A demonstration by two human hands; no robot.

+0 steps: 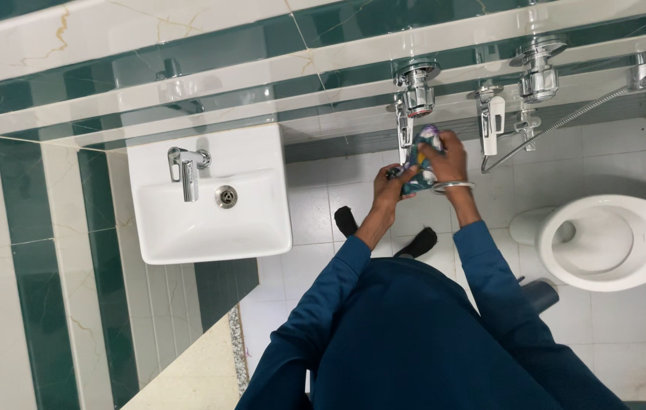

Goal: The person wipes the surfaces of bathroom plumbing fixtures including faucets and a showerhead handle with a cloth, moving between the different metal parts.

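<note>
A small multicoloured cloth [423, 158], patterned in teal, white and purple, was bunched against the lower chrome tap [405, 133] on the striped wall, just beneath the large round chrome valve [417, 85]. It looked soft, limp and light, probably damp and so a little slippery against polished metal; judged best gripped in a wad with the whole palm, not by an edge. The right hand [449, 156], with a metal bangle [453, 185] at the wrist, was closed over the top of the cloth and pressed it to the fitting. The left hand [394, 184] was curled around the cloth's lower end from below; a small dark object showed at its fingers, too small to identify. Both sleeves were dark blue. To the right of the tap hung a chrome hand-spray [493, 121] with its hose, beside a second valve [539, 74]. Further right stood the white toilet bowl [611, 241]. Left of the tap, well apart, was the white washbasin [209, 201] with its own faucet [187, 168]. The floor below the tap was white tile [315, 205].
</note>
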